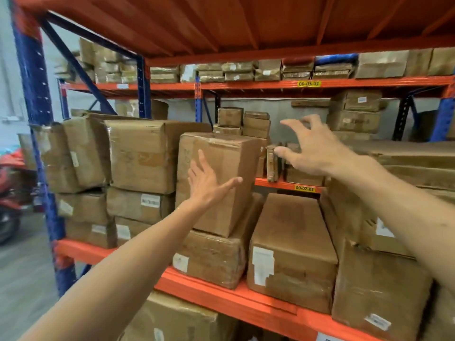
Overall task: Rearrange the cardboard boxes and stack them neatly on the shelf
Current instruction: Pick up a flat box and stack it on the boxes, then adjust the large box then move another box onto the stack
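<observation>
An upright cardboard box (229,168) stands on a flatter taped box (211,259) on the orange shelf (221,291). My left hand (209,183) is open with fingers spread, in front of the upright box's front face. My right hand (310,148) is open in the air to the right of that box's top, thumb and fingers apart, in front of small thin boxes (273,163) standing on edge on the rear rack. A long box (290,247) lies to the right on the shelf.
Stacked large boxes (138,156) fill the shelf's left side. More boxes (384,286) crowd the right. A blue upright post (37,119) marks the rack's left end. The orange shelf above hangs overhead. A rear rack (270,86) carries flat parcels.
</observation>
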Available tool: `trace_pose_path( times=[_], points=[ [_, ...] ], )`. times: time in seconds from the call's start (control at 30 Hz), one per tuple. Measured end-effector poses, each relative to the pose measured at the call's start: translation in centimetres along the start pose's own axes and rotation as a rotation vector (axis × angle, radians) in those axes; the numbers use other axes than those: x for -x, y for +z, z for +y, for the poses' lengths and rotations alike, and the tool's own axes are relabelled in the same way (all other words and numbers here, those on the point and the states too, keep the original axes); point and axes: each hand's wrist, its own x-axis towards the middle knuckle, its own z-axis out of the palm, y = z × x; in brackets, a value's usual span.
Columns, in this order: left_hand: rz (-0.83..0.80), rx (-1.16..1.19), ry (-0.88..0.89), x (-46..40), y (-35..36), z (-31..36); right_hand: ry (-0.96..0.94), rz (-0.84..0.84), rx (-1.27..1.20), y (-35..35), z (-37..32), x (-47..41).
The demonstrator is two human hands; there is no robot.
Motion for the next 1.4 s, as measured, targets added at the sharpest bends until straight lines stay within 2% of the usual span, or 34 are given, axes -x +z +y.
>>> trace_pose_path(
  times=[0.13,0.27,0.43,0.53,0.7,0.87,1.03,1.2,1.3,1.4],
  points=[
    [-0.071,0.018,-0.077,-2.2,-2.5,-4.7,-0.039,-0.149,-0.019,4.8,-4.9,-3.9],
    [-0.159,0.032,-0.067,-4.1,-3.1,-7.7,-0.082,-0.202,0.035,8.5,-8.5,-7.4],
    [-0.138,0.098,-0.012,-6.5,-2.6,-8.6,-0.105,-0.279,0.167,11.5,-9.2,-9.5],
    [-0.075,0.128,0.02,-7.7,-1.7,-8.4,-0.077,-0.208,0.22,11.7,-8.1,-9.7],
    [-0.019,0.008,0.18,-8.1,-0.2,-7.9,-0.028,-0.174,0.246,10.5,-6.8,-9.0],
    [-0.016,-0.089,0.371,-7.8,0.9,-5.3,-0.033,-0.283,0.348,8.2,-6.8,-8.9],
    [-0.178,-0.07,0.587,-8.2,1.2,-5.6,-0.004,-0.241,0.305,7.4,-5.1,-8.6],
    [-0.406,0.074,0.295,-8.2,1.0,-9.9,0.046,-0.239,0.211,6.3,-1.0,-6.6],
    [-0.468,0.003,0.312,-8.9,1.2,-9.0,0.058,-0.226,0.233,6.6,0.6,-5.8],
    [-0.477,0.014,0.238,-9.4,1.7,-7.9,0.109,-0.219,0.222,7.1,2.1,-4.6]
  ],
)
